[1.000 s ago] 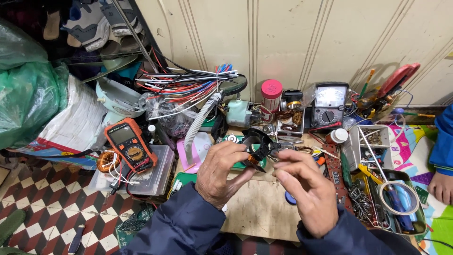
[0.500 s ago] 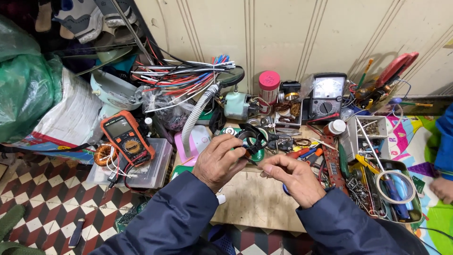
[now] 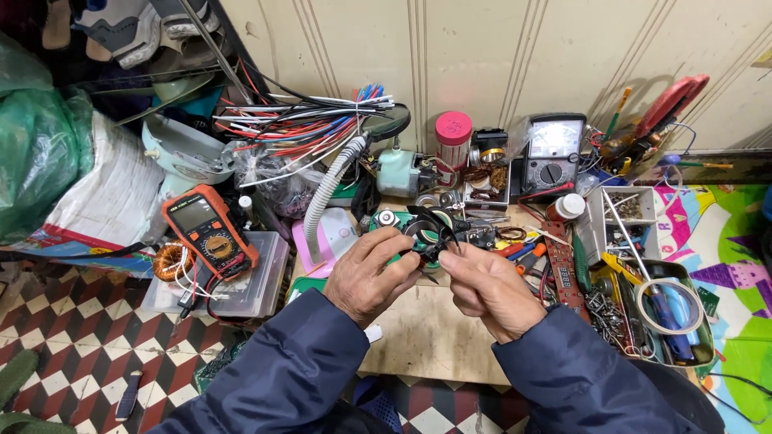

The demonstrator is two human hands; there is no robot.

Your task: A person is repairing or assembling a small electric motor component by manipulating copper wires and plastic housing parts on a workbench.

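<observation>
bare wooden board (image 3: 426, 337) free below the hands, tools (image 3: 515, 241) behind, tray (image 3: 700, 337) crowding the right

One head-worn camera looks steeply down, close above the cluttered workbench (image 3: 426, 337).

You sit in a cramped electronics repair workshop: an orange multimeter (image 3: 209, 233), an analog meter (image 3: 553, 149), a bundle of coloured wires (image 3: 310, 124), screwdrivers (image 3: 519, 251) and trays of screws (image 3: 623, 207) crowd your small wooden worktop (image 3: 426, 337) against the panelled wall.
</observation>
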